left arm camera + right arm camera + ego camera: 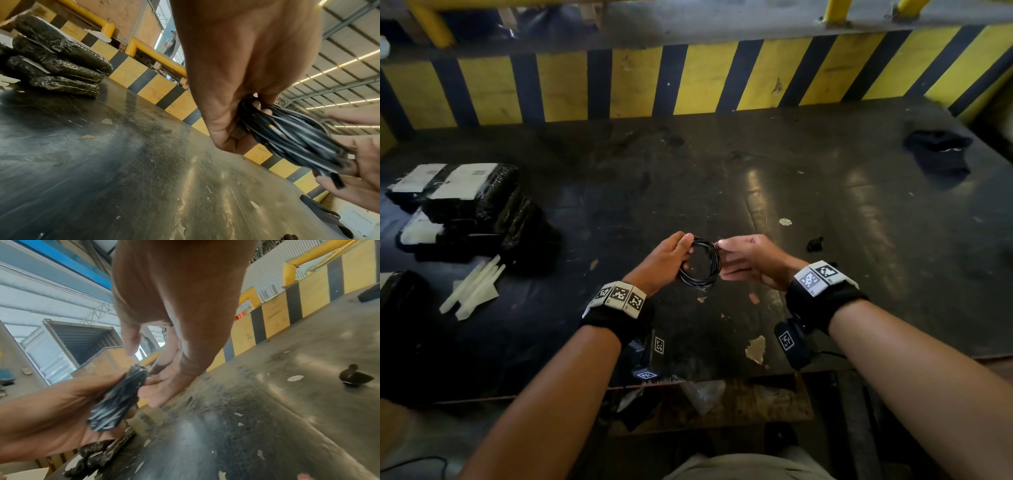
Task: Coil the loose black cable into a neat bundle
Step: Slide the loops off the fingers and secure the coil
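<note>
The dark worktable (808,164) filled the space, with wrapped black packages (472,205) stacked at its left end. Above the table's near middle, the left hand (666,258) curled round one side of the black cable (702,262), already looped into a small ring. The right hand (748,260) pinched the opposite side with thumb and fingertips. The cable looked light, thin and springy; I'd grip across all the loops together.
</note>
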`<state>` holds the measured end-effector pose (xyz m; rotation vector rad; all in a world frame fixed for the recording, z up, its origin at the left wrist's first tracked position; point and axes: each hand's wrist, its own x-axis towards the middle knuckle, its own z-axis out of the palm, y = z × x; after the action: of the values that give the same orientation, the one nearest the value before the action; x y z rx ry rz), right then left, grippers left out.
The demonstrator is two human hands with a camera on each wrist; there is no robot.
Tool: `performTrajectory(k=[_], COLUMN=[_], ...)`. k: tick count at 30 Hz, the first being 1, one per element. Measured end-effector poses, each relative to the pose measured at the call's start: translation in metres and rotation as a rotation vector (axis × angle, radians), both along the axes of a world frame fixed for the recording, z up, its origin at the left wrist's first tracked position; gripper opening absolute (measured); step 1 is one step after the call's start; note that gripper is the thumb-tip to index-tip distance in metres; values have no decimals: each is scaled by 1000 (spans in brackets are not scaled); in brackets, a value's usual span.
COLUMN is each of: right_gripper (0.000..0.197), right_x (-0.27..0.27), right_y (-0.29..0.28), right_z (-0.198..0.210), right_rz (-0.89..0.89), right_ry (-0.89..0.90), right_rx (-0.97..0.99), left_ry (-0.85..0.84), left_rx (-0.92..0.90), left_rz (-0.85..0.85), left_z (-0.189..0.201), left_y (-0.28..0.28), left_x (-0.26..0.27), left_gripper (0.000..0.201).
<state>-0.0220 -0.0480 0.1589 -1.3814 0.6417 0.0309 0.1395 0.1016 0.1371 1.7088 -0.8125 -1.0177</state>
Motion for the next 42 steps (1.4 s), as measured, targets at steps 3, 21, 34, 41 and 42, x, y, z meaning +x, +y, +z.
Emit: performTrajectory(k=[3, 21, 34, 41, 42], right_gripper=[38, 33, 41, 28, 29], right_x=[7, -19, -74, -102, -103], right_y=[4, -2, -71, -121, -127], right_z=[3, -5, -24, -31, -30], right_rz=[-11, 25, -232, -150, -140], right_ry=[30, 99, 122, 150, 154], right_rx=[-76, -534, -201, -151, -167], left_ry=[-22, -185, -159, -93, -79], left_rx=[0, 101, 106, 147, 151], left_rz=[42, -252, -241, -231, -236], left_z=[-1, -5, -20, -27, -27], left_y=[0, -18, -90, -133, -138], left_x=[-1, -24, -58, -79, -82], left_gripper=[29, 38, 31, 31, 30])
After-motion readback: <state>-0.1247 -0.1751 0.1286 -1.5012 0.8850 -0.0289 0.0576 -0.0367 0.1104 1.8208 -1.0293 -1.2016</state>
